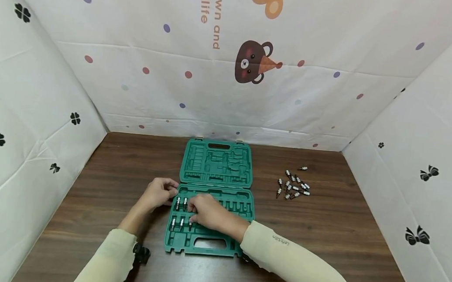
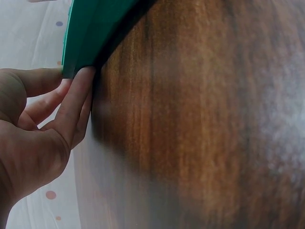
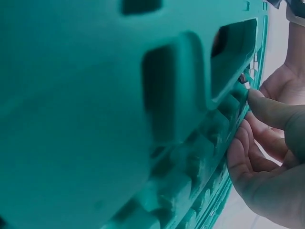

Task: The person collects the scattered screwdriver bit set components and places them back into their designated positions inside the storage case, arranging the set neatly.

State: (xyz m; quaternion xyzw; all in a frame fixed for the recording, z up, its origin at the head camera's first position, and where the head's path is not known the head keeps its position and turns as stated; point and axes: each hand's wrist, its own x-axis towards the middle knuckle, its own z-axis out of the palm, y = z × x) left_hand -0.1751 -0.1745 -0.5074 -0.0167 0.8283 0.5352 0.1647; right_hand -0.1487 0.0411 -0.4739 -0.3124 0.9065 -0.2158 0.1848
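A green plastic tool case (image 1: 209,247) lies open, its lid folded back toward the wall. My left hand (image 1: 160,193) grips the case's left edge near the hinge; in the left wrist view, the fingertips (image 2: 85,74) pinch the green rim. My right hand (image 1: 208,212) is bent down over the left part of the tray, thumb and fingertips at the slots. Several bit sockets sit in slots there, among them one bit socket (image 1: 178,204) at the upper left and another (image 1: 190,226) just below my right thumb. Whether the right fingers hold a bit socket, I cannot tell.
Loose bit sockets (image 1: 295,188), silver with dark tips, lie in a group on the brown wooden table (image 1: 321,235), right of the case. Patterned white sheets (image 1: 135,91) enclose the table at the back and both sides.
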